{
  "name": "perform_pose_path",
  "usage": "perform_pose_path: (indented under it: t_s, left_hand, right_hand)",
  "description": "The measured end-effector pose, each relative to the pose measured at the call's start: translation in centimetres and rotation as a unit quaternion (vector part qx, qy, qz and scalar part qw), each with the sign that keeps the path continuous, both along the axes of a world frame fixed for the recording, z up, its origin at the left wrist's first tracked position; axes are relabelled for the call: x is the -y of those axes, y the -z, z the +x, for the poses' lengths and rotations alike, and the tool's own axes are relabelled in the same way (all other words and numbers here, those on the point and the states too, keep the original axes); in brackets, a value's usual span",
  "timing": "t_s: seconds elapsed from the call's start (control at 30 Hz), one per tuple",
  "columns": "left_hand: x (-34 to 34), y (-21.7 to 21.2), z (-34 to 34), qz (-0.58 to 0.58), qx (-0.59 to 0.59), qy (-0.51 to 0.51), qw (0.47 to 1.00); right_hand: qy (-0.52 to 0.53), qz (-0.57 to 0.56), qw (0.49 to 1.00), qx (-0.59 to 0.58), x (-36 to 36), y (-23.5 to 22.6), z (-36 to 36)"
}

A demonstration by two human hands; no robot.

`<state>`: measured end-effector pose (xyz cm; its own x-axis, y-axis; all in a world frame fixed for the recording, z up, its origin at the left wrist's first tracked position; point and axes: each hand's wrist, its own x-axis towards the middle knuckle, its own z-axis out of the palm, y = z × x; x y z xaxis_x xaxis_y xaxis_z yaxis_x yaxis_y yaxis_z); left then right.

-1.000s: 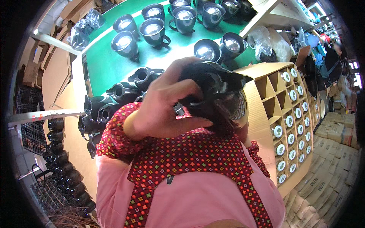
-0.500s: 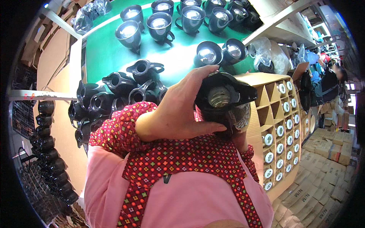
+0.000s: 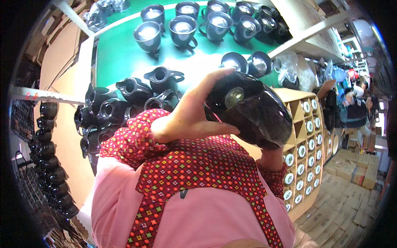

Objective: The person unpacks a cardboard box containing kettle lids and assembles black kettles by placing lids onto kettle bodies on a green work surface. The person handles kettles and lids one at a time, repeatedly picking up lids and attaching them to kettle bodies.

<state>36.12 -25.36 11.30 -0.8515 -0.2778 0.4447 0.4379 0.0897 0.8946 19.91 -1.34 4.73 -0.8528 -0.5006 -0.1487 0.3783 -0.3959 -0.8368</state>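
Observation:
A glossy black jug (image 3: 264, 113) is held up in front of my chest, tilted so that its long side slopes down to the right. My left hand (image 3: 194, 109) is closed round its upper left end, thumb below and fingers over the top. A round, shiny opening shows at that end. My right hand (image 3: 271, 153) meets the jug's lower right end from beneath; its fingers are hidden behind the jug. Left of my left hand, several dark jugs (image 3: 131, 89) with spouts and handles stand close together. Two dark cups (image 3: 259, 64) sit just beyond the held jug.
Dark handled cups (image 3: 182, 31) stand in rows on the green table (image 3: 118, 51). At right is a divided cardboard box (image 3: 294, 113) holding white-topped round pieces. More black vessels (image 3: 53, 161) line the left side. Plastic bags (image 3: 287, 68) lie at the back right; cartons (image 3: 343, 165) cover the floor.
The jug has turned in my hands: its side now shows, sloping down to the right. More of my right wrist shows below it. The whole view has shifted slightly.

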Motion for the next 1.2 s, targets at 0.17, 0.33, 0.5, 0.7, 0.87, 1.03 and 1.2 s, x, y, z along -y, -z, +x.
perform_pose_path:
  t_s: [0.17,0.33,0.5,0.7,0.87,1.03,1.2]
  left_hand:
    - [1.4,1.9,-0.3,0.338,-0.091,0.12,0.929]
    - [3.6,4.1,0.9,0.563,-0.156,0.222,0.78]
    - [6.3,0.9,6.2,0.407,0.035,-0.059,0.911]
    - [10.6,-4.3,10.6,0.309,0.143,-0.22,0.914]
    - [17.6,-1.1,12.1,0.332,0.184,-0.332,0.863]
    - [30.5,3.9,8.3,0.315,0.181,-0.363,0.858]
    - [42.9,12.9,2.9,0.366,0.217,-0.394,0.815]
  right_hand:
    - [0.063,0.055,0.928,-0.364,0.8,-7.6,2.8]
    - [-0.003,0.116,0.574,-0.811,8.4,-12.7,2.9]
    - [-0.105,0.073,0.54,-0.832,16.0,-13.4,1.9]
    - [-0.177,0.005,0.483,-0.858,26.7,-10.1,4.4]
    - [-0.22,-0.031,0.566,-0.794,31.3,-9.2,7.4]
    - [-0.262,0.073,0.608,-0.746,28.1,-7.2,4.7]
    - [-0.232,0.206,0.668,-0.677,19.5,-4.0,-0.1]
